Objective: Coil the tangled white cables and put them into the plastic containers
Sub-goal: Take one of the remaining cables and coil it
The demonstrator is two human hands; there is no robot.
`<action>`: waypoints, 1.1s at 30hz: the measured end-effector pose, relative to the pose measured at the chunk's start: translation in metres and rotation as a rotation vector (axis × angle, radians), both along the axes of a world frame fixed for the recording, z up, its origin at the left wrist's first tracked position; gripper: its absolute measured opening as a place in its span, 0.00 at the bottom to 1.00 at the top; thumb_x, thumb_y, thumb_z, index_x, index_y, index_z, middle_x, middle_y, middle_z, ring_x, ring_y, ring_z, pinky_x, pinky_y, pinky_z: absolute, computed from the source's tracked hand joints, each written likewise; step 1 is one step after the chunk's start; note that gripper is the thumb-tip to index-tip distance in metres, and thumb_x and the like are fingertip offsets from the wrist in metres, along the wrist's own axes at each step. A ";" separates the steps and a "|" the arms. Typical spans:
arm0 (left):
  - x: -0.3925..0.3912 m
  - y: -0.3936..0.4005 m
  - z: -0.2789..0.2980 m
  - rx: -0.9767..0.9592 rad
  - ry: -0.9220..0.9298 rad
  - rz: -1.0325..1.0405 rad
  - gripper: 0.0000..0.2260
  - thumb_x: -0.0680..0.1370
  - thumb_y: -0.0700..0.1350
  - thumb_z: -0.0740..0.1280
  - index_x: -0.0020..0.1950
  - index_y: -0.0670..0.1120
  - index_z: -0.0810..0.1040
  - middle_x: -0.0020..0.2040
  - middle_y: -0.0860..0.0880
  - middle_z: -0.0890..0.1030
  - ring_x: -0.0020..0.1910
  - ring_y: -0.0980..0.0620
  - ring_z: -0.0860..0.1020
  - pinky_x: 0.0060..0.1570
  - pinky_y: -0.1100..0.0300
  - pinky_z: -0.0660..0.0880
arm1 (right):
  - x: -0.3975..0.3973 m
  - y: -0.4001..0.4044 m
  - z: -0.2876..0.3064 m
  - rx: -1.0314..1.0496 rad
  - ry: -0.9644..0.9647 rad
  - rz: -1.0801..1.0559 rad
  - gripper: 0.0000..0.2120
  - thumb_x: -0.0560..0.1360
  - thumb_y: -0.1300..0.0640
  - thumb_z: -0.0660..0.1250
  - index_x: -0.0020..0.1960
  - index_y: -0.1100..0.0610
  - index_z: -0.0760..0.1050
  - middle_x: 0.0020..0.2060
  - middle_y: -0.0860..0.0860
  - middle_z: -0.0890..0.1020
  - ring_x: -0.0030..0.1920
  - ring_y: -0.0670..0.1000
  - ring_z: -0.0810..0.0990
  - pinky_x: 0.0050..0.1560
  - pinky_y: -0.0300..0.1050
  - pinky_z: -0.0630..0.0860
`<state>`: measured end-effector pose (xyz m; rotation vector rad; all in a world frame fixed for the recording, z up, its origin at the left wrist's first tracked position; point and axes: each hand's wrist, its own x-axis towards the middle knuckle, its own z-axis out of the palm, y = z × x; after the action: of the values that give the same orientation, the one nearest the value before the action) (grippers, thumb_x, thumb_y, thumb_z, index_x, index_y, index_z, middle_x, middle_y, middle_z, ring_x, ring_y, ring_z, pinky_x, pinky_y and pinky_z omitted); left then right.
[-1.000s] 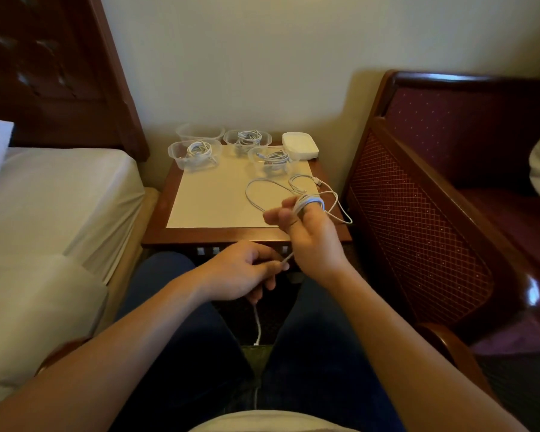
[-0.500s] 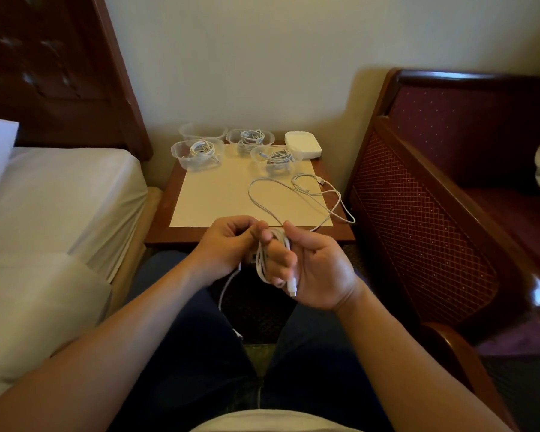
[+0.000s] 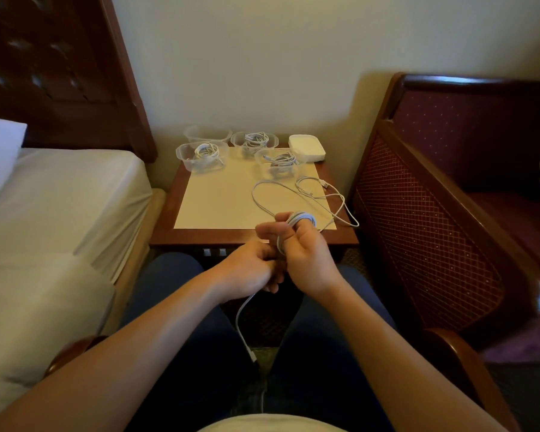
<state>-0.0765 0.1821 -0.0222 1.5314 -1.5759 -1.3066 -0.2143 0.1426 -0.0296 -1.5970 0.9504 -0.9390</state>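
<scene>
Above the person's lap, at the near edge of a small wooden bedside table point(image 3: 340, 238), the right hand point(image 3: 303, 254) holds a white cable point(image 3: 298, 220) wound in loops around its raised fingers; the left hand point(image 3: 250, 269), just beside it, grips the same cable's loose tail, which hangs between the knees. Farther back, another loose cable point(image 3: 309, 194) sprawls over the tabletop; behind it stand four clear plastic containers point(image 3: 202, 155), three holding coiled cables, beside a white box point(image 3: 306, 148).

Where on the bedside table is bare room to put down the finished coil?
The left half of the cream mat is free, between the front-left container and the table's front edge. The right half is crowded by the loose cable; the back row is full of containers.
</scene>
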 end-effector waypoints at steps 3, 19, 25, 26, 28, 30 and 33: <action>0.007 -0.003 0.001 -0.030 -0.209 -0.062 0.11 0.80 0.40 0.62 0.39 0.42 0.79 0.34 0.49 0.81 0.35 0.49 0.80 0.42 0.52 0.76 | -0.003 0.000 0.000 -0.167 0.410 0.040 0.08 0.85 0.56 0.57 0.59 0.58 0.71 0.51 0.40 0.77 0.49 0.33 0.79 0.44 0.34 0.77; 0.059 -0.030 -0.002 -0.366 -0.538 -0.280 0.10 0.82 0.45 0.66 0.60 0.55 0.83 0.49 0.57 0.79 0.53 0.59 0.76 0.56 0.57 0.73 | -0.018 -0.004 0.004 0.433 0.219 0.399 0.32 0.85 0.41 0.45 0.49 0.65 0.76 0.23 0.53 0.69 0.22 0.53 0.68 0.28 0.43 0.68; 0.041 -0.023 0.026 -0.609 -1.382 -0.418 0.15 0.82 0.49 0.60 0.68 0.58 0.75 0.65 0.53 0.71 0.70 0.46 0.64 0.72 0.37 0.58 | -0.026 -0.005 0.003 0.498 0.188 0.446 0.20 0.86 0.49 0.54 0.51 0.64 0.74 0.26 0.52 0.66 0.23 0.50 0.66 0.28 0.41 0.66; 0.037 -0.024 0.030 -0.630 -1.453 -0.430 0.14 0.82 0.49 0.62 0.66 0.58 0.77 0.66 0.52 0.70 0.73 0.45 0.61 0.73 0.33 0.51 | -0.026 -0.006 0.003 0.505 0.202 0.411 0.19 0.86 0.49 0.54 0.51 0.64 0.74 0.26 0.52 0.66 0.23 0.50 0.66 0.28 0.41 0.66; 0.031 -0.029 0.036 -0.645 -1.528 -0.481 0.13 0.81 0.47 0.63 0.64 0.56 0.79 0.65 0.51 0.72 0.73 0.44 0.61 0.73 0.30 0.48 | -0.026 -0.007 0.003 0.520 0.206 0.389 0.19 0.86 0.49 0.55 0.50 0.64 0.74 0.26 0.52 0.66 0.23 0.49 0.65 0.28 0.41 0.65; 0.033 -0.037 0.039 -0.634 -1.493 -0.539 0.14 0.82 0.45 0.63 0.66 0.56 0.77 0.59 0.53 0.77 0.66 0.46 0.69 0.72 0.35 0.56 | -0.026 -0.007 0.003 0.524 0.187 0.390 0.19 0.86 0.49 0.55 0.49 0.64 0.74 0.25 0.51 0.65 0.22 0.49 0.64 0.27 0.41 0.64; 0.046 -0.049 0.034 -0.823 -1.277 -0.584 0.14 0.82 0.44 0.65 0.67 0.55 0.73 0.46 0.54 0.83 0.49 0.47 0.79 0.65 0.45 0.68 | -0.030 -0.007 0.001 0.534 0.159 0.378 0.20 0.86 0.48 0.55 0.49 0.64 0.74 0.24 0.51 0.65 0.22 0.49 0.64 0.26 0.40 0.63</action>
<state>-0.0302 0.1334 0.0114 1.3449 -2.9296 0.4319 -0.2440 0.1361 -0.0286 -1.3314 0.8728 -0.2653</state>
